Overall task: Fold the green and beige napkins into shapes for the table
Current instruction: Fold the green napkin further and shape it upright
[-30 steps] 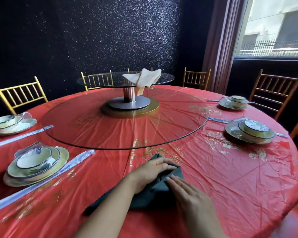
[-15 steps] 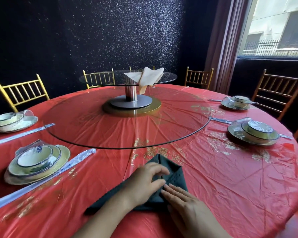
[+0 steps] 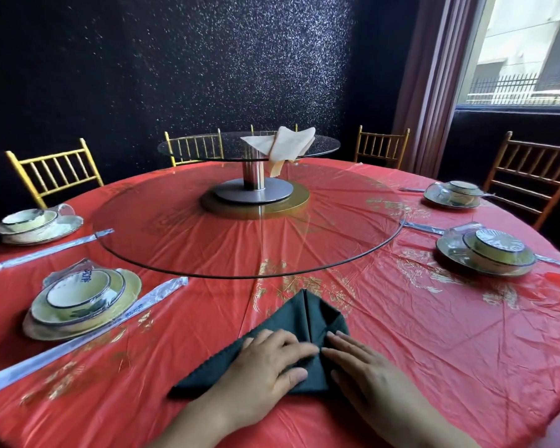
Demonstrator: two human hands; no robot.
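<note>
Both flat, the left hand [image 3: 269, 360] and right hand [image 3: 366, 373] pressed the green napkin [image 3: 307, 321], whose centre crease needed firm, even smoothing.

A dark green napkin [image 3: 307, 318] lies on the bench's red cloth [image 3: 434, 334], which is printed with gold motifs, and a pale beige napkin [image 3: 282, 145] sits on the upper clear glass disc [image 3: 207, 145]. The wrapped dish sets [image 3: 81, 299] are pale green and cream with dark blue rims, one bowl carrying blue lettering, and the chopstick sleeves [image 3: 78, 342] beside them are silvery. The chairs [image 3: 54, 171] are gold, the wall [image 3: 175, 59] black with white speckles, the curtain [image 3: 434, 76] a dull maroon.
</note>
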